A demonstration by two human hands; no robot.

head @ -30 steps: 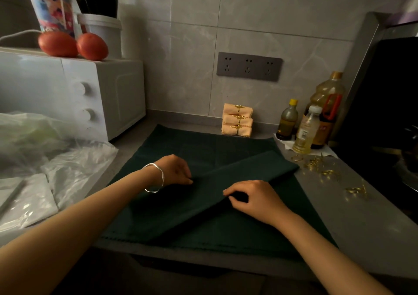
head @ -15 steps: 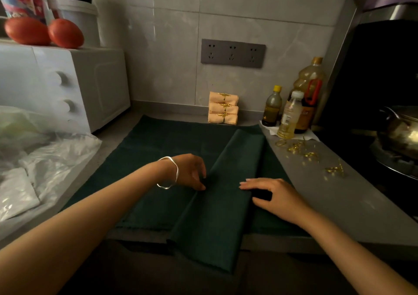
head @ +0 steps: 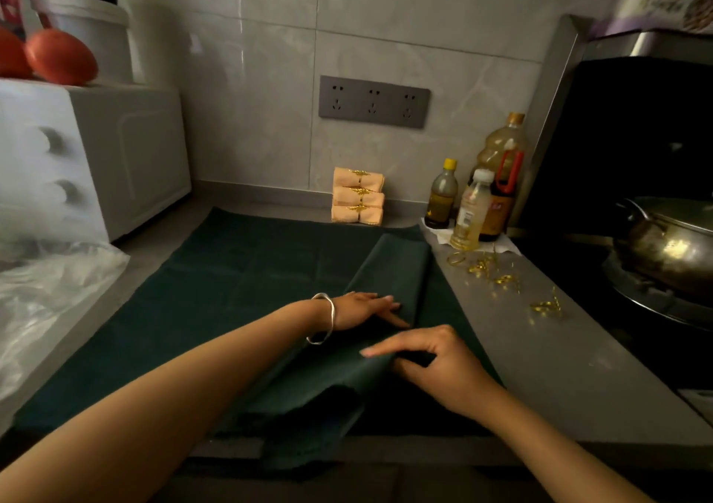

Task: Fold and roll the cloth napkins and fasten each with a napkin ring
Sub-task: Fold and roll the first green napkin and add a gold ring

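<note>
A dark green napkin lies spread on the grey counter, its right part folded over into a long band that runs toward me. My left hand, with a silver bangle at the wrist, presses flat with straight fingers on that band. My right hand pinches the band's near fold between thumb and fingers. Three rolled peach napkins with gold rings are stacked against the back wall. Several loose gold napkin rings lie scattered on the counter to the right.
A white microwave with tomatoes on top stands at the left, clear plastic bags in front of it. Oil bottles stand at the back right. A metal pot sits on the stove at the right.
The folded band has been narrowed and pushed right. My left hand slid right onto it, flat. My right hand went from lying flat to pinching the near fold.
</note>
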